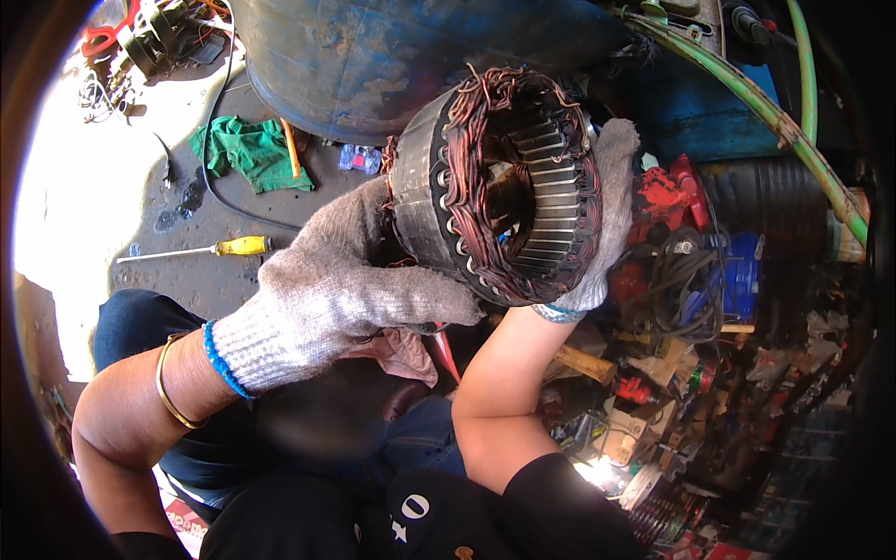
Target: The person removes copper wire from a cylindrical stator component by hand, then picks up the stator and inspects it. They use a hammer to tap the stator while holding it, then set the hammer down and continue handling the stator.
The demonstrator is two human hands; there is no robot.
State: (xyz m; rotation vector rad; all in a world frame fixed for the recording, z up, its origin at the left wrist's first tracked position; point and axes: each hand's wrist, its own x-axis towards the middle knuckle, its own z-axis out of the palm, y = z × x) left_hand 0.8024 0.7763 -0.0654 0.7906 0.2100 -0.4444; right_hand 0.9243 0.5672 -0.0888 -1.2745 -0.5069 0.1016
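Note:
Between my two gloved hands is a stator (420, 177), a ring of dark metal with reddish copper windings bunched along its rim. It is tilted so its hollow middle and slotted inner wall show. My left hand (350, 271), in a dirty white knit glove with a blue cuff, grips its left and lower side, thumb along the bottom. My right hand (609, 219), gloved too, is wrapped round the right side; most of its fingers are hidden behind the ring.
A yellow-handled screwdriver (241, 246) and a green cloth (245, 154) lie on the floor at left. A large blue drum (345, 56) stands behind. Cluttered parts, a red tool (672, 194) and a wooden handle (586, 363) lie at right. Green hoses (747, 89) cross the upper right.

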